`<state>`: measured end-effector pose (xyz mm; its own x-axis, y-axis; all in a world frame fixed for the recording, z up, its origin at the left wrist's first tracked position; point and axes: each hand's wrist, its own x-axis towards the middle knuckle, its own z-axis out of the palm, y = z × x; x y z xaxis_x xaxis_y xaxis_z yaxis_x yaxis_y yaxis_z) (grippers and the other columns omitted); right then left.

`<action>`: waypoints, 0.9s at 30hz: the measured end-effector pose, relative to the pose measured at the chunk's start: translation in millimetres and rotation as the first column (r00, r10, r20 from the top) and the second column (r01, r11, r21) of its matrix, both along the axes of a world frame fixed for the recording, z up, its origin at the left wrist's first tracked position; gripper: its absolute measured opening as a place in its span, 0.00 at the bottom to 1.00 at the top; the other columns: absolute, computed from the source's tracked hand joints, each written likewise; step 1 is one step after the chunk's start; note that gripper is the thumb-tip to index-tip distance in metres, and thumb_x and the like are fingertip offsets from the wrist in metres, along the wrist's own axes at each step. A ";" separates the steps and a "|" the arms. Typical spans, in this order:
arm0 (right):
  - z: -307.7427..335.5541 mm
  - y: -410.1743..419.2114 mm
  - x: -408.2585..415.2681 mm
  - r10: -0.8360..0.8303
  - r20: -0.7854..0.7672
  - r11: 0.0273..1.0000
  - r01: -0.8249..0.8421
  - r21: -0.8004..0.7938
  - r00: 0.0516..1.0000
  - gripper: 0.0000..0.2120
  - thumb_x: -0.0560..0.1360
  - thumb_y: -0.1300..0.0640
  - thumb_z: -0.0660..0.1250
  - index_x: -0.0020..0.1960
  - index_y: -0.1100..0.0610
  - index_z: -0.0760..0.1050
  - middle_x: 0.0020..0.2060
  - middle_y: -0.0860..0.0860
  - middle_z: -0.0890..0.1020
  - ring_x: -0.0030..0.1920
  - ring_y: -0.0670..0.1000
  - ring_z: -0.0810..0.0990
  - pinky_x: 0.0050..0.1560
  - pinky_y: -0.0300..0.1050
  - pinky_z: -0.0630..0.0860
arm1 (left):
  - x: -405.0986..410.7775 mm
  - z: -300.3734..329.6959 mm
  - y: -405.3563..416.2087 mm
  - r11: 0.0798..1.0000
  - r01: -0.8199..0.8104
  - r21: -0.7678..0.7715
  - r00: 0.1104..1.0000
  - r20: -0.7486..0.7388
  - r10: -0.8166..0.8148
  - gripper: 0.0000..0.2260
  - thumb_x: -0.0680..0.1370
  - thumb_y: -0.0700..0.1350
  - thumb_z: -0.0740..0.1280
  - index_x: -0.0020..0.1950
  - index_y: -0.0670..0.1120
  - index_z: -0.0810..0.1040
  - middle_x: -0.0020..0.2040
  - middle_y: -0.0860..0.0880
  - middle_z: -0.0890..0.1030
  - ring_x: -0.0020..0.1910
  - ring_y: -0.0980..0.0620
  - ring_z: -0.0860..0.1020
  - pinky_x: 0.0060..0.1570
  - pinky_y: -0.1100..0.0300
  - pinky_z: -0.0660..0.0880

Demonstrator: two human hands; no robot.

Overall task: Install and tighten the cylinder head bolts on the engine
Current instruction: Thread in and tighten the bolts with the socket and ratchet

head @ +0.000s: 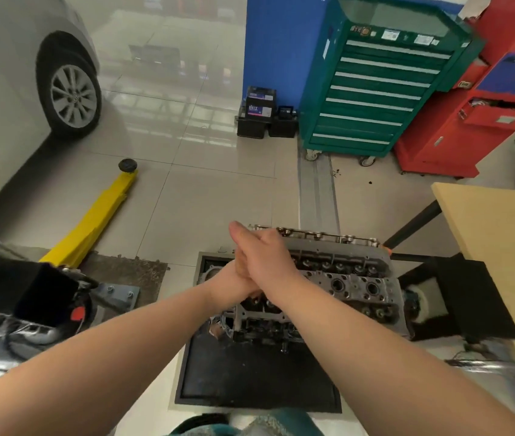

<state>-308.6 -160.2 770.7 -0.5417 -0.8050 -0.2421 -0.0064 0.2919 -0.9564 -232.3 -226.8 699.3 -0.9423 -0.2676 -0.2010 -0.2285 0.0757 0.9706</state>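
Note:
The engine [259, 322] stands on a black floor tray [250, 388] just in front of me. Its grey cylinder head [344, 278] lies on top, with valve springs and round holes showing. I make out no loose bolts. My right hand [265, 256] is stretched flat, fingers pointing up and left, and lies palm-down over my left hand [231, 284]. Both hands hover pressed together above the engine's left end. Nothing shows between the palms, and most of my left hand is hidden.
A wooden table [501, 231] with black legs stands at the right, with a blurred shiny metal item [486, 366] below its edge. A yellow lift arm [99, 215] lies at the left. Farther back are a green tool cabinet [376, 89], a red cabinet [470, 121], batteries [259, 111] and a car wheel [73, 96].

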 end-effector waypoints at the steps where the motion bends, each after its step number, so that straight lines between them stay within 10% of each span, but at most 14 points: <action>1: 2.4 -0.4 10.2 -0.081 -0.039 0.997 0.081 -0.002 0.996 0.31 0.82 0.42 0.63 0.29 0.63 0.65 0.24 0.54 0.65 0.27 0.52 0.64 0.38 0.47 0.65 | 4.9 -5.6 6.1 0.994 -0.101 -0.048 0.995 -0.002 0.101 0.05 0.72 0.52 0.66 0.43 0.52 0.75 0.36 0.59 0.81 0.39 0.68 0.78 0.41 0.70 0.76; 7: 13.6 5.6 60.0 -0.432 -0.019 0.898 0.428 -0.101 0.902 0.29 0.85 0.47 0.61 0.30 0.60 0.62 0.26 0.58 0.63 0.28 0.49 0.62 0.32 0.47 0.57 | 34.0 -41.7 46.9 0.777 -0.571 -0.266 0.787 0.093 0.611 0.09 0.76 0.48 0.67 0.36 0.55 0.75 0.32 0.59 0.80 0.34 0.61 0.77 0.34 0.61 0.74; 10: 19.7 18.3 42.8 -0.188 -0.039 0.976 0.182 -0.117 0.981 0.25 0.84 0.47 0.63 0.38 0.67 0.70 0.33 0.64 0.71 0.34 0.52 0.68 0.38 0.52 0.65 | 34.4 -30.4 44.5 0.748 -0.466 -0.472 0.838 0.038 0.545 0.19 0.78 0.36 0.68 0.34 0.56 0.71 0.27 0.56 0.77 0.34 0.62 0.79 0.29 0.70 0.70; 13: 19.2 30.6 4.2 0.119 -0.063 0.990 -0.123 -0.065 0.991 0.06 0.81 0.51 0.68 0.54 0.53 0.78 0.42 0.49 0.81 0.46 0.46 0.80 0.56 0.53 0.78 | 30.5 -11.2 40.7 0.771 -0.432 -0.468 0.876 -0.014 0.482 0.10 0.80 0.38 0.68 0.42 0.51 0.79 0.35 0.57 0.83 0.39 0.60 0.82 0.35 0.66 0.76; 15: 17.8 39.5 -20.9 0.232 -0.141 0.971 -0.239 -0.032 0.962 0.13 0.79 0.54 0.71 0.62 0.46 0.76 0.50 0.41 0.83 0.54 0.41 0.81 0.62 0.49 0.78 | 23.2 3.8 41.1 0.769 -0.509 -0.387 0.852 -0.098 0.515 0.07 0.81 0.41 0.69 0.49 0.54 0.81 0.40 0.59 0.85 0.40 0.61 0.83 0.39 0.66 0.78; 18: 21.5 56.3 -48.2 0.264 -0.346 0.956 -0.291 -0.028 0.900 0.17 0.79 0.57 0.70 0.63 0.40 0.76 0.55 0.36 0.83 0.59 0.35 0.79 0.62 0.38 0.75 | 4.5 28.2 42.2 0.790 -0.453 -0.414 0.890 -0.153 0.430 0.14 0.81 0.41 0.70 0.45 0.62 0.77 0.36 0.69 0.81 0.36 0.70 0.79 0.35 0.75 0.71; 21: 20.7 75.9 -68.7 0.212 -0.494 0.969 -0.246 -0.005 0.843 0.22 0.79 0.56 0.70 0.67 0.35 0.70 0.57 0.38 0.82 0.58 0.39 0.80 0.58 0.37 0.74 | -13.6 32.5 47.1 0.835 -0.296 -0.464 0.950 -0.050 0.309 0.06 0.80 0.49 0.71 0.46 0.60 0.77 0.35 0.59 0.81 0.34 0.62 0.76 0.36 0.64 0.71; 24: 5.0 94.8 -79.3 0.190 -0.531 0.979 -0.197 0.044 0.826 0.20 0.81 0.56 0.69 0.70 0.42 0.70 0.58 0.43 0.81 0.58 0.44 0.80 0.58 0.40 0.75 | -14.4 12.0 55.0 0.872 -0.154 -0.464 0.967 0.109 0.229 0.20 0.76 0.55 0.76 0.66 0.57 0.77 0.55 0.57 0.84 0.52 0.59 0.81 0.54 0.58 0.78; 27: -14.0 111.9 -82.2 0.169 -0.513 0.985 -0.159 0.063 0.842 0.20 0.82 0.55 0.66 0.71 0.43 0.68 0.59 0.41 0.81 0.60 0.41 0.78 0.60 0.39 0.72 | -0.2 -24.3 66.2 0.704 -0.072 -0.706 0.902 0.256 0.349 0.24 0.76 0.55 0.75 0.70 0.54 0.77 0.69 0.53 0.77 0.69 0.48 0.73 0.71 0.51 0.71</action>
